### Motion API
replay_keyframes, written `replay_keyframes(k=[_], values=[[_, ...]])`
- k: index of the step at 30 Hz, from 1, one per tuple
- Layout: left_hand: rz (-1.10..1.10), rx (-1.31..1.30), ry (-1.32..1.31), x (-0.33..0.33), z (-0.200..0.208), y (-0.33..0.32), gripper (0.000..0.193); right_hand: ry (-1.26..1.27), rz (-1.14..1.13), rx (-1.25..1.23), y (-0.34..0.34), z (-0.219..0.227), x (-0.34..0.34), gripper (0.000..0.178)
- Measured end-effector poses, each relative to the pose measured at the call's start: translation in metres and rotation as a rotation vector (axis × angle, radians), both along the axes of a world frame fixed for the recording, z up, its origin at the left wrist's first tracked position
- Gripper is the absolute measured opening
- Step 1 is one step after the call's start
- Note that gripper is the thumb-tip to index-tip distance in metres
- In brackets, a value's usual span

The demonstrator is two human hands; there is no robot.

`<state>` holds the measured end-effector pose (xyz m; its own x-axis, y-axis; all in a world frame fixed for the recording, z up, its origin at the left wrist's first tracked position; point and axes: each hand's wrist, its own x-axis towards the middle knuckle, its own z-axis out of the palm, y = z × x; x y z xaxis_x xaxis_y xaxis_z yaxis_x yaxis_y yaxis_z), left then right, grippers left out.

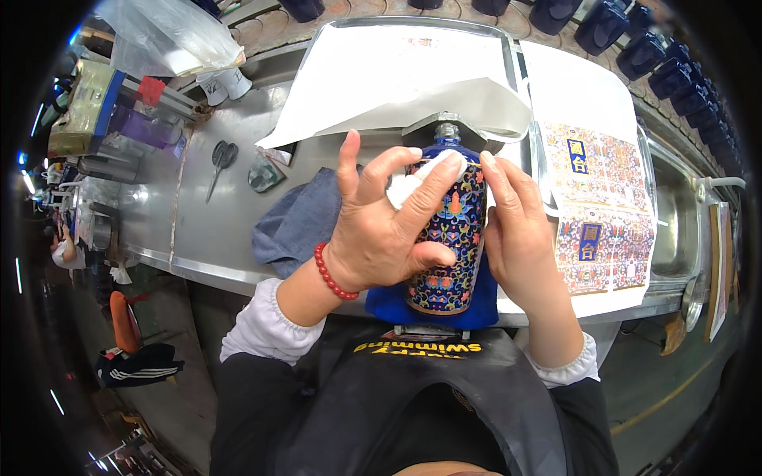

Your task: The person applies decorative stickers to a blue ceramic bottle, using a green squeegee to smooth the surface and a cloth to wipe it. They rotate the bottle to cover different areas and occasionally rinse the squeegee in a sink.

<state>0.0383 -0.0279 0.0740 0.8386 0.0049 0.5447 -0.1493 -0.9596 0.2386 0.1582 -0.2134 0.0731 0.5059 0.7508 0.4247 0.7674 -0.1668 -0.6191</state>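
A dark blue bottle [448, 262] with a multicoloured floral pattern lies tilted in front of me, neck away from me, on a blue cloth [379, 306]. Its glass neck rests at a grey metal bracket [476, 133]. My left hand [373, 226], with a red bead bracelet [325, 270] at the wrist, presses a white wad [403, 189] against the bottle's upper left side; thumb and index finger lie across the pattern. I cannot tell whether the wad is cloth or sponge. Along the bottle's right shoulder, my right hand [516, 222] presses its fingers together.
Patterned decal sheets [603, 202] lie at right beside a sink [675, 206]. Behind the bottle is a metal tray [381, 22] with white paper [373, 71]. At left are a grey-blue cloth [294, 222] and black scissors [222, 159]. Several dark blue bottles [601, 28] line the far edge.
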Motion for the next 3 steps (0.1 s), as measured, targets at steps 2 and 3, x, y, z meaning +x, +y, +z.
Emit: replay_keyframes(k=[2, 3], values=[[-0.023, -0.187, -0.003, -0.0003, 0.0000, 0.0060, 0.083, -0.057, -0.003, 0.031, -0.0004, -0.0009, 0.0013, 0.073], [-0.007, -0.270, -0.040, 0.0000, -0.0007, 0.0094, 0.083, -0.089, -0.003, 0.046, 0.0004, -0.0019, 0.0024, 0.074]])
